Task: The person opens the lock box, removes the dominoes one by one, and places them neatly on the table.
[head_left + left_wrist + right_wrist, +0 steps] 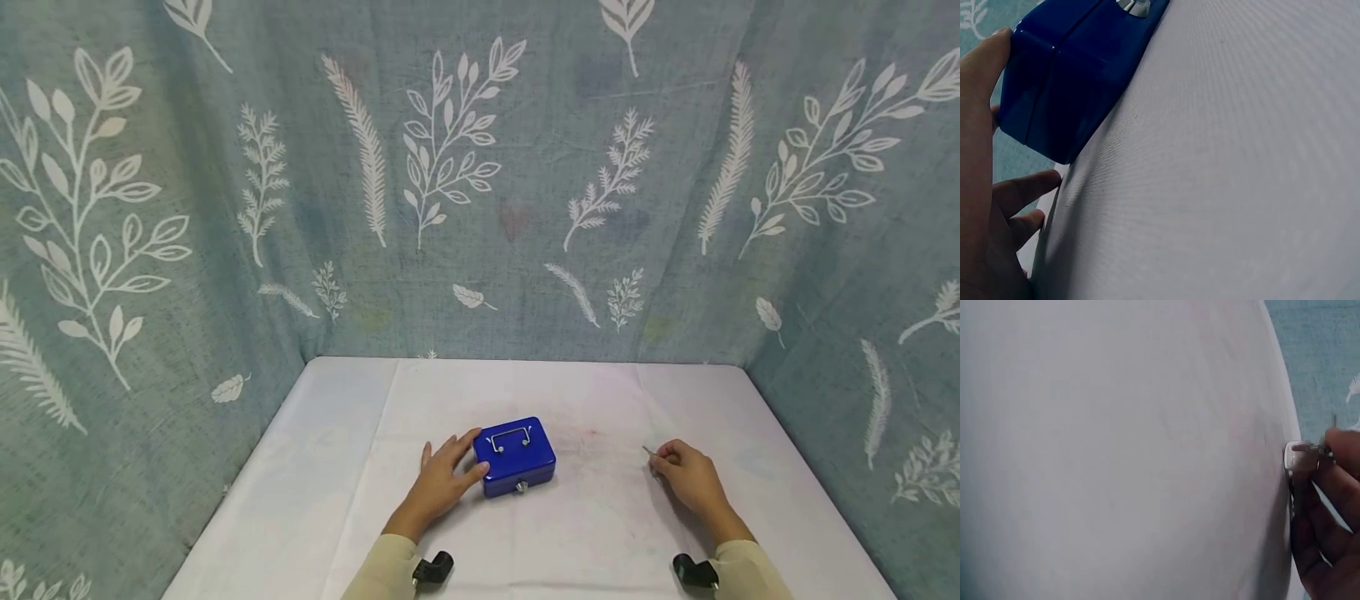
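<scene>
A blue metal cash box (517,465) stands on the white-covered table, lid down, its wire handle (512,435) on top and a silver lock (522,486) at the front. My left hand (441,482) holds the box's left end between thumb and forefinger. In the left wrist view the thumb (991,59) touches a corner of the box (1066,81), while other fingers stay off it. Away to the right, my right hand (688,477) pinches a small metal key (648,451) by its fingertips. The right wrist view shows its silvery end (1292,456); the fingers partly hide the rest.
A white cloth (585,542) with faint stains covers the table. Blue-green curtains (517,292) with white leaf patterns enclose its back and sides. Black devices (433,568) sit at both wrists, beside the pale sleeves (382,567).
</scene>
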Action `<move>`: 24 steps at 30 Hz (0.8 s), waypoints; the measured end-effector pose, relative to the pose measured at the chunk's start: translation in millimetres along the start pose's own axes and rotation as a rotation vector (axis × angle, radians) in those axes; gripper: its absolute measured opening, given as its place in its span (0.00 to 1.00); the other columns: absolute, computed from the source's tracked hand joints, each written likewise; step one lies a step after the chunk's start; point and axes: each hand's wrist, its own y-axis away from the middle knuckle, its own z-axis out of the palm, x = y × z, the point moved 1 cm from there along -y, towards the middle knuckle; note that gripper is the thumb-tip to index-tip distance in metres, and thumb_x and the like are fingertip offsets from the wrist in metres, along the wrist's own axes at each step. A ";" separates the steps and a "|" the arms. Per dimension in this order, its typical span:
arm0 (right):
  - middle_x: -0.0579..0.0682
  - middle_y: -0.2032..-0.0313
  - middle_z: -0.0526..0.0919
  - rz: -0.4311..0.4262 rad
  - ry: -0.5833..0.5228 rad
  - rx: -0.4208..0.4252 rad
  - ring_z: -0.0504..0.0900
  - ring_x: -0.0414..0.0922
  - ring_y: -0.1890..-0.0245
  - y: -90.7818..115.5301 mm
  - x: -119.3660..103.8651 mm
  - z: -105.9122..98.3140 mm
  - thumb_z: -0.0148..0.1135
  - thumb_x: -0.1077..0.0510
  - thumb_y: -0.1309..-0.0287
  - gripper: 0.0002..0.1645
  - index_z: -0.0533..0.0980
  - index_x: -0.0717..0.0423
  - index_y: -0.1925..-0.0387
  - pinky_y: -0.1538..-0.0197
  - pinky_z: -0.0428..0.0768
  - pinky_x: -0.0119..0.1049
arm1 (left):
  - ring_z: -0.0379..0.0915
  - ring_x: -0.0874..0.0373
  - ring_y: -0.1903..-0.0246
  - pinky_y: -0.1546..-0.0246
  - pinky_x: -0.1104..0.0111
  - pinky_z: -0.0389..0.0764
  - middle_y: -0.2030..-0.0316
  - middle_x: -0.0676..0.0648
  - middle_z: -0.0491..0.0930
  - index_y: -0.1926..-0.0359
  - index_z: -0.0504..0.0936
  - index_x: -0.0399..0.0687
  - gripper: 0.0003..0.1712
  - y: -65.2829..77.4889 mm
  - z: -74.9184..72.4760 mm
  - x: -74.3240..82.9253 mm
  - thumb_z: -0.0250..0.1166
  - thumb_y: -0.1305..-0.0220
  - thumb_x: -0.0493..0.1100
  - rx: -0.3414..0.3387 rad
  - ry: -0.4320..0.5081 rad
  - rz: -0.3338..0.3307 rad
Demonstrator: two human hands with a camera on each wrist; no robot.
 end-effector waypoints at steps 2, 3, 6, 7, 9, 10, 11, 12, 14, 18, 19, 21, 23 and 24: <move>0.46 0.73 0.82 0.001 -0.024 -0.001 0.74 0.44 0.73 1.1 -1.8 2.0 0.63 0.57 0.37 0.09 0.75 0.60 0.64 0.71 0.71 0.36 | 0.56 0.45 0.31 0.33 0.41 0.31 0.33 0.55 0.67 0.28 0.62 0.73 0.42 0.1 0.3 -0.5 0.54 0.40 0.76 0.003 0.001 -0.001; 0.46 0.73 0.82 0.001 -0.030 -0.001 0.74 0.43 0.73 1.8 -2.6 2.9 0.63 0.57 0.37 0.09 0.75 0.60 0.64 0.72 0.71 0.36 | 0.56 0.45 0.31 0.33 0.42 0.31 0.33 0.55 0.67 0.28 0.62 0.73 0.42 0.1 0.5 -0.7 0.54 0.40 0.76 0.005 0.003 -0.001; 0.47 0.72 0.82 0.010 -0.042 -0.004 0.75 0.44 0.73 4.3 -4.6 4.5 0.62 0.58 0.37 0.09 0.74 0.61 0.64 0.71 0.72 0.36 | 0.56 0.45 0.31 0.33 0.41 0.31 0.33 0.55 0.67 0.28 0.62 0.73 0.41 0.4 0.7 -0.6 0.54 0.40 0.75 0.008 0.004 0.007; 0.48 0.72 0.82 0.012 -0.045 -0.007 0.75 0.45 0.72 5.2 -5.1 4.9 0.62 0.59 0.37 0.09 0.73 0.61 0.64 0.71 0.72 0.37 | 0.56 0.45 0.31 0.33 0.41 0.31 0.33 0.55 0.67 0.28 0.61 0.73 0.41 0.7 0.8 -0.4 0.54 0.40 0.75 0.006 0.003 0.007; 0.48 0.70 0.82 0.017 -0.054 -0.015 0.75 0.45 0.71 5.6 -6.7 5.4 0.62 0.59 0.37 0.09 0.73 0.61 0.64 0.71 0.72 0.37 | 0.56 0.44 0.31 0.33 0.41 0.31 0.33 0.54 0.67 0.28 0.61 0.73 0.41 0.3 0.7 -0.1 0.54 0.40 0.75 0.007 0.004 0.010; 0.48 0.70 0.82 0.017 -0.057 -0.019 0.75 0.45 0.71 5.9 -7.1 6.0 0.62 0.59 0.37 0.09 0.73 0.61 0.65 0.71 0.72 0.37 | 0.56 0.44 0.32 0.33 0.41 0.31 0.33 0.54 0.68 0.28 0.61 0.73 0.41 0.5 0.8 0.0 0.53 0.40 0.75 0.006 0.004 0.010; 0.48 0.70 0.82 0.016 -0.061 -0.020 0.75 0.45 0.71 6.2 -7.3 6.8 0.63 0.59 0.37 0.09 0.73 0.61 0.65 0.71 0.72 0.37 | 0.56 0.44 0.32 0.33 0.41 0.31 0.33 0.53 0.68 0.28 0.61 0.73 0.41 0.8 0.9 0.0 0.54 0.39 0.75 0.007 0.004 0.011; 0.48 0.71 0.82 0.015 -0.063 -0.022 0.74 0.45 0.71 6.6 -7.6 7.4 0.63 0.58 0.38 0.10 0.73 0.61 0.66 0.71 0.71 0.37 | 0.56 0.44 0.32 0.33 0.41 0.31 0.33 0.54 0.68 0.28 0.62 0.73 0.41 1.1 1.1 -0.2 0.54 0.40 0.75 0.008 0.003 0.008; 0.47 0.73 0.81 0.014 -0.062 -0.022 0.73 0.45 0.72 7.2 -7.8 9.3 0.64 0.58 0.39 0.10 0.73 0.60 0.67 0.71 0.70 0.37 | 0.57 0.44 0.32 0.33 0.41 0.31 0.33 0.53 0.68 0.28 0.62 0.72 0.40 1.3 1.5 -0.6 0.54 0.39 0.74 0.012 0.003 0.011; 0.47 0.75 0.79 0.005 -0.074 -0.028 0.73 0.45 0.73 8.5 -8.5 11.8 0.64 0.57 0.39 0.10 0.73 0.59 0.68 0.72 0.70 0.37 | 0.57 0.43 0.32 0.33 0.40 0.32 0.34 0.53 0.68 0.28 0.62 0.72 0.40 1.5 1.9 -1.3 0.54 0.39 0.74 0.013 0.001 0.012; 0.47 0.75 0.79 0.003 -0.079 -0.033 0.73 0.45 0.74 8.7 -8.9 12.2 0.63 0.57 0.39 0.10 0.72 0.59 0.67 0.72 0.71 0.37 | 0.57 0.43 0.32 0.34 0.39 0.32 0.34 0.52 0.68 0.28 0.62 0.72 0.40 1.5 1.9 -1.0 0.54 0.39 0.74 0.014 0.001 0.015; 0.48 0.75 0.78 -0.005 -0.092 -0.044 0.73 0.45 0.74 8.7 -9.6 12.5 0.62 0.56 0.37 0.10 0.72 0.59 0.66 0.72 0.71 0.37 | 0.57 0.43 0.32 0.34 0.39 0.33 0.34 0.52 0.68 0.28 0.62 0.72 0.40 1.5 1.6 -0.5 0.54 0.39 0.74 0.013 0.002 0.013; 0.48 0.75 0.77 -0.011 -0.094 -0.052 0.73 0.44 0.74 8.8 -10.1 12.5 0.61 0.55 0.36 0.11 0.71 0.59 0.65 0.72 0.71 0.37 | 0.58 0.43 0.32 0.33 0.39 0.33 0.34 0.52 0.68 0.28 0.62 0.72 0.40 1.3 1.2 0.0 0.55 0.39 0.74 0.016 0.002 0.012; 0.48 0.75 0.76 -0.012 -0.093 -0.053 0.72 0.44 0.74 8.9 -10.5 12.5 0.61 0.55 0.36 0.11 0.71 0.58 0.65 0.72 0.71 0.36 | 0.57 0.43 0.32 0.33 0.39 0.33 0.34 0.52 0.68 0.28 0.62 0.72 0.40 1.2 1.0 0.3 0.55 0.39 0.74 0.017 0.003 0.012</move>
